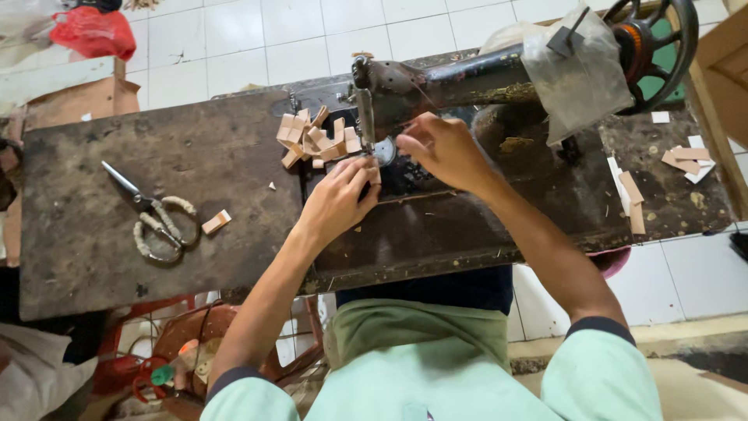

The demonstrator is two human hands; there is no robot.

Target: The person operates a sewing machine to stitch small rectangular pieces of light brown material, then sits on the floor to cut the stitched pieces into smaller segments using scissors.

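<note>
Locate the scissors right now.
Head view: the scissors lie flat on the dark table's left half, beside a small tan piece, well left of the left hand.

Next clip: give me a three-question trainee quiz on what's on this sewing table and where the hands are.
1. True or false: the scissors lie to the right of the sewing machine.
2. Which hand is closer to the heap of tan pieces? A) left hand B) right hand
3. Fill in: a single tan piece lies just beside the ____ on the dark table.

Key:
1. False; they lie to its left.
2. A; the left hand sits just below the heap, pressing a small piece by the needle.
3. Scissors.
</note>
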